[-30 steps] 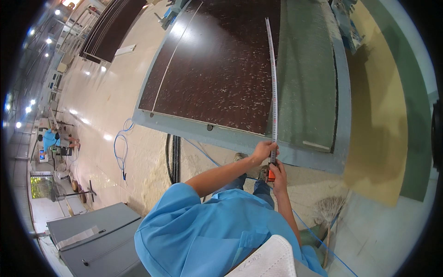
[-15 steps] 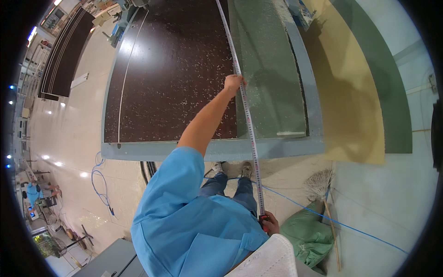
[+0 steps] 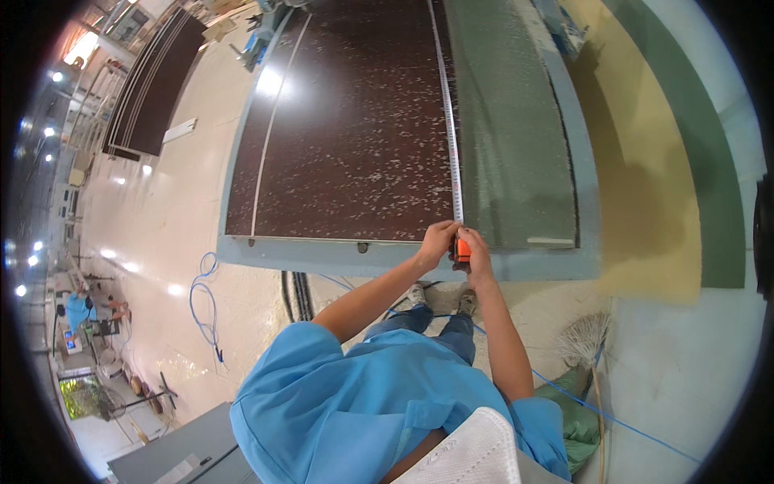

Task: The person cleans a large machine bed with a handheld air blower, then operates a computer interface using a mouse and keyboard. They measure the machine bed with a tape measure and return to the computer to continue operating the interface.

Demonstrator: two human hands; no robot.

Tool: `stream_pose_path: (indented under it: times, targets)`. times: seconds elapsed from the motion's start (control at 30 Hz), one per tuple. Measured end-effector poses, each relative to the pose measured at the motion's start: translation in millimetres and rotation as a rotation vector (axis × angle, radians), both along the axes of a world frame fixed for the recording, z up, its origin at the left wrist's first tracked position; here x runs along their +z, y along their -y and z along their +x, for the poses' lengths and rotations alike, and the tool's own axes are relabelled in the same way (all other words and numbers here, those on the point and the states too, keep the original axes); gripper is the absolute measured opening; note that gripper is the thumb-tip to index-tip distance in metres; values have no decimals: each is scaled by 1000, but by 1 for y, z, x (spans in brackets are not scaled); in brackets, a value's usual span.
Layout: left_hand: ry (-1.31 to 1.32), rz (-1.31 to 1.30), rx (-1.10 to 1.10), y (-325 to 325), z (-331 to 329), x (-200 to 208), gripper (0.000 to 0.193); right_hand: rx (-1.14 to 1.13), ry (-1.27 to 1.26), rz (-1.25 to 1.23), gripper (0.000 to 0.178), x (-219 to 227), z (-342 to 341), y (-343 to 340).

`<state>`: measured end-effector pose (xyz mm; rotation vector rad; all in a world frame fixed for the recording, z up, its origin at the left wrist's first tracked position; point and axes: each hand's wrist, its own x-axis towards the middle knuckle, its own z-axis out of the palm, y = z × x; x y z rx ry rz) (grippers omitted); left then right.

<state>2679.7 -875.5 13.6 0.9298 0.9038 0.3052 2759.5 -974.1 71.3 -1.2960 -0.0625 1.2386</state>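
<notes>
A dark brown board (image 3: 355, 145) lies on a blue-grey work table, strewn with pale chips. The blade of a tape measure (image 3: 448, 113) runs along the board's right side toward the far end. At the near edge, my right hand (image 3: 479, 256) is closed round the orange and black tape measure case (image 3: 463, 248). My left hand (image 3: 438, 244) is just left of the case, its fingers pinched at the blade where it meets the near edge. The exact grip of the left fingertips is partly hidden.
A green surface (image 3: 516, 145) lies right of the board, with a yellowish sheet (image 3: 645, 194) beyond. A mop (image 3: 587, 339) and green sack (image 3: 576, 436) stand at lower right. Blue hose (image 3: 201, 306) lies on the floor. Another person (image 3: 81, 310) works at far left.
My right hand has brought the tape case from beside my body up to the board's near edge. My left hand has come back along the blade to meet it. The view has shifted.
</notes>
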Motion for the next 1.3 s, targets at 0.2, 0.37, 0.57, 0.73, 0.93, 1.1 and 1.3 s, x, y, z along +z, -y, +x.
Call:
stream_pose_path:
  times: [0.2, 0.37, 0.57, 0.73, 0.93, 1.1, 1.3]
  targets:
    - [-327, 442, -148, -72, 33, -7, 23, 65, 12, -41, 42, -16, -33, 36]
    - [-445, 575, -56, -141, 92, -22, 21, 53, -93, -99, 40, -21, -76, 152]
    - [-476, 564, -16, -207, 161, -16, 30, 1, -18, -92, 40, 8, -100, 240]
    - [-288, 781, 74, -189, 146, -2, 42, 8, 76, -83, 35, -3, -61, 177]
    - [-389, 1229, -6, -134, 46, -3, 16, 1, 59, 50, 28, -15, 27, 23]
    - [-480, 1357, -132, -110, 4, -12, 14, 8, 70, 37, 30, -18, 102, -120]
    - [-542, 1378, -176, -109, 6, -13, 23, 32, 147, 29, 35, -32, 170, -272]
